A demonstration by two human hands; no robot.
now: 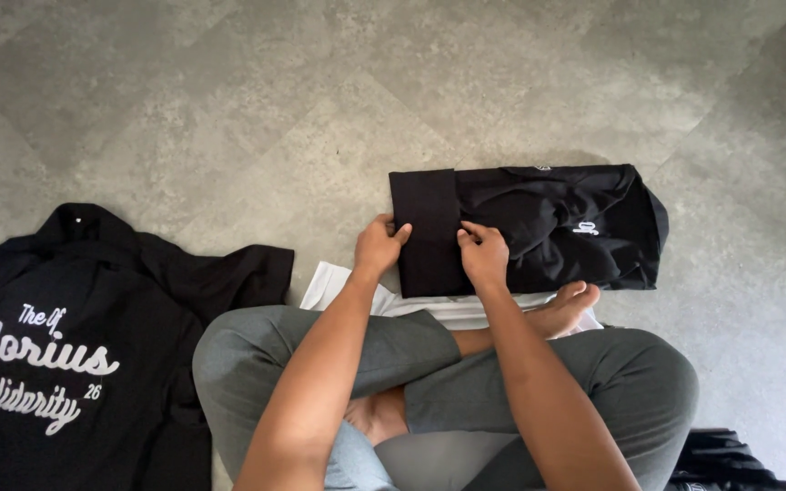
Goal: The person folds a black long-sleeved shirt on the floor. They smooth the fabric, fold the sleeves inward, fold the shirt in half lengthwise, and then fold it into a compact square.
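Note:
A black garment (557, 227), folded into a rough rectangle, lies on the grey floor ahead of my crossed legs. My left hand (377, 245) grips its left edge, fingers curled over the fabric. My right hand (484, 253) pinches the flat folded band at the garment's left end, just right of the left hand. A small white print shows on the garment's right part. A white cloth (329, 284) lies partly under the black garment and my feet.
A black shirt with white lettering (65, 355) lies spread on the floor at the left. Another dark item (730, 459) shows at the lower right corner. My legs in grey trousers (411, 364) fill the lower middle. Grey tiled floor (229, 109) lies all around.

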